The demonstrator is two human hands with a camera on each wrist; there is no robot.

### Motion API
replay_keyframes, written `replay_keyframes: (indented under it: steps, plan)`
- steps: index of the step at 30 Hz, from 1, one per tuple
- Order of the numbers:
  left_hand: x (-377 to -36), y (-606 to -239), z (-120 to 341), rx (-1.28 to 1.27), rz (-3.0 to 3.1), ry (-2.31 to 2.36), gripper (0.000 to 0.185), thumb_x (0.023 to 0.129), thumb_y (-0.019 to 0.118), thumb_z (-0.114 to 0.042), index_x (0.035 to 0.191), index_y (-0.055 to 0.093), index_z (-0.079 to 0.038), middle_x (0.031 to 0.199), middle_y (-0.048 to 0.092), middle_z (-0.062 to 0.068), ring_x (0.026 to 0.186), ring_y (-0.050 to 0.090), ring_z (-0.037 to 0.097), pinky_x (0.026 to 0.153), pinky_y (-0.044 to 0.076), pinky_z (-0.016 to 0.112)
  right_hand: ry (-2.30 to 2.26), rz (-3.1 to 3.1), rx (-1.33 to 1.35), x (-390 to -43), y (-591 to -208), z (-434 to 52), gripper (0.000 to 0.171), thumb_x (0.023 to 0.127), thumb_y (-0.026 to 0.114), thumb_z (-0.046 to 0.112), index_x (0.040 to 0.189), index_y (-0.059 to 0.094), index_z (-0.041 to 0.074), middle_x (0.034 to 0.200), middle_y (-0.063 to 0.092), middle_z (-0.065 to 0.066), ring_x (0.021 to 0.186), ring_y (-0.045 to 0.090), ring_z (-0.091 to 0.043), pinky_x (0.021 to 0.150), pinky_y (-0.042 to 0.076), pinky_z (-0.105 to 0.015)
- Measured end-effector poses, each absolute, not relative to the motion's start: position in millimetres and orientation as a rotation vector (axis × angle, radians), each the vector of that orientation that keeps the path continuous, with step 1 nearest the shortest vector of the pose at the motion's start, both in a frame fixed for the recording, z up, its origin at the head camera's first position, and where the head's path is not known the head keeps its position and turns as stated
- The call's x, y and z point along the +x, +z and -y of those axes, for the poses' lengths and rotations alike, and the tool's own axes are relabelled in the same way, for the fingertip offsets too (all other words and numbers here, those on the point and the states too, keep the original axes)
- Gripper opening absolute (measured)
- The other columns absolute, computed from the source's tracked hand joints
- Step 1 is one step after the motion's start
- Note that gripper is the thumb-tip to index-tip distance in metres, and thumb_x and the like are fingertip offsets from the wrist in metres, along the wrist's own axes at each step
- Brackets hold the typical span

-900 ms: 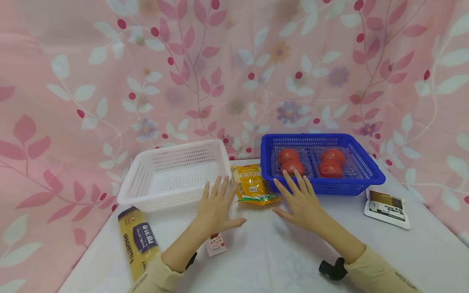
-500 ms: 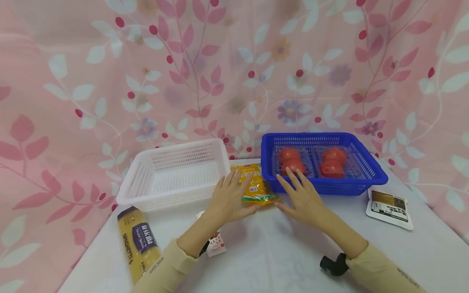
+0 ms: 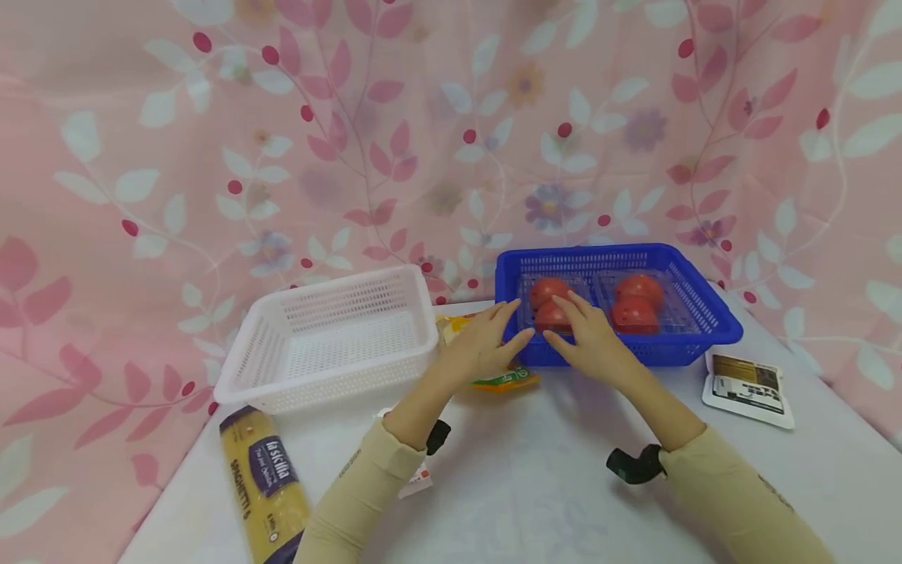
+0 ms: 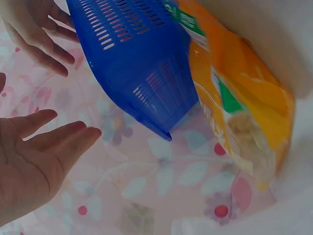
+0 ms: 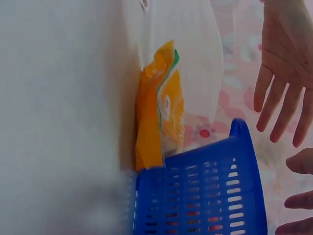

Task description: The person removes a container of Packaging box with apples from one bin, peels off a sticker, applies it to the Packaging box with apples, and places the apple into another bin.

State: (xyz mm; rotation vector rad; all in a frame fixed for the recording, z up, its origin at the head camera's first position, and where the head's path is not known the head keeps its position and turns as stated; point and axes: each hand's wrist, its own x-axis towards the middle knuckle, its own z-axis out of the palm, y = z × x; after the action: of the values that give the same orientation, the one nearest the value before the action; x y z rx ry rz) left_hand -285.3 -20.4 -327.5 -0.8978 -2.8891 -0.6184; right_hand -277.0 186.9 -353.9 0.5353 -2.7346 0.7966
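Note:
Both hands hover at the front of a blue basket (image 3: 620, 352), fingers spread and nothing held. My left hand (image 3: 479, 345) is over a yellow-orange food bag (image 3: 507, 380) and near the basket's left front corner; it hides much of the bag. Over the basket's front rim is my right hand (image 3: 590, 342), its fingers in front of the nearer red tomato-like fruits (image 3: 550, 291). Those fruits sit in a clear plastic box, with a second box of similar red fruits (image 3: 637, 301) beside it. The left wrist view shows the left palm (image 4: 34, 166) apart from the basket.
A white basket (image 3: 331, 384) stands to the left, with a spaghetti pack (image 3: 264, 478) in front of it. A small white-and-red packet (image 3: 417, 482) lies partly behind my left forearm. At right, a white-edged flat pouch (image 3: 748, 389) lies beside the blue basket.
My left hand has moved right and forward, from near the white basket to over the food bag. My right hand has shifted slightly forward and up. The head view has turned a little.

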Motion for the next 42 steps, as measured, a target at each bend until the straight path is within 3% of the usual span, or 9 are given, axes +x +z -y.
replay_keyframes:
  steps: [5,12,23,30,35,42]
  plan:
    - [-305.3,-321.9,-4.0,-0.828,2.893,-0.858,0.059,0.096,0.036,-0.045,0.143,0.030,-0.009,0.143,0.036,0.007,0.131,0.032,0.022,0.105,0.028,0.039,0.821,2.749,0.551,-301.4,-349.2,-200.7,0.057,0.091,0.055,0.021,0.134,0.034,-0.010,0.135,0.028,-0.038,0.121,0.027,-0.056,0.092,0.026,-0.067]
    - [-327.2,-317.9,-39.6,-0.664,2.911,-0.887,0.053,0.096,0.042,-0.039,0.137,0.038,-0.005,0.129,0.049,0.013,0.117,0.047,0.025,0.094,0.041,0.039,0.913,2.827,0.511,-329.9,-346.9,-213.7,0.049,0.093,0.040,0.012,0.134,0.032,-0.012,0.135,0.030,-0.036,0.127,0.023,-0.049,0.099,0.023,-0.061]
    - [-353.4,-339.8,-77.0,-0.490,2.979,-0.860,0.042,0.098,0.039,-0.025,0.134,0.040,-0.005,0.124,0.052,0.016,0.112,0.051,0.027,0.092,0.043,0.041,1.016,2.882,0.327,-354.6,-350.8,-213.0,0.049,0.094,0.034,0.016,0.134,0.033,-0.012,0.137,0.029,-0.034,0.128,0.017,-0.049,0.098,0.007,-0.066]
    - [-364.9,-355.0,-72.2,-0.344,2.940,-0.864,0.041,0.094,0.043,-0.015,0.134,0.040,-0.005,0.121,0.050,0.018,0.110,0.051,0.032,0.091,0.042,0.042,1.286,2.893,0.179,-369.8,-361.9,-214.5,0.048,0.093,0.031,0.014,0.137,0.031,-0.008,0.139,0.030,-0.030,0.128,0.026,-0.044,0.101,0.025,-0.056]
    - [-370.0,-361.5,-70.6,-0.302,2.966,-0.902,0.047,0.093,0.044,-0.020,0.137,0.034,-0.005,0.128,0.043,0.019,0.114,0.046,0.036,0.093,0.040,0.046,1.209,2.914,0.172,-375.1,-365.7,-214.8,0.050,0.093,0.035,0.016,0.136,0.031,-0.009,0.138,0.031,-0.031,0.128,0.026,-0.043,0.102,0.025,-0.053]
    - [-374.9,-364.7,-72.1,-0.287,2.986,-0.976,0.055,0.090,0.049,-0.024,0.138,0.028,-0.005,0.129,0.038,0.022,0.110,0.048,0.038,0.091,0.041,0.048,1.031,2.963,0.245,-376.0,-371.4,-215.4,0.057,0.089,0.043,0.021,0.136,0.031,-0.009,0.137,0.027,-0.036,0.129,0.019,-0.046,0.100,0.023,-0.059]
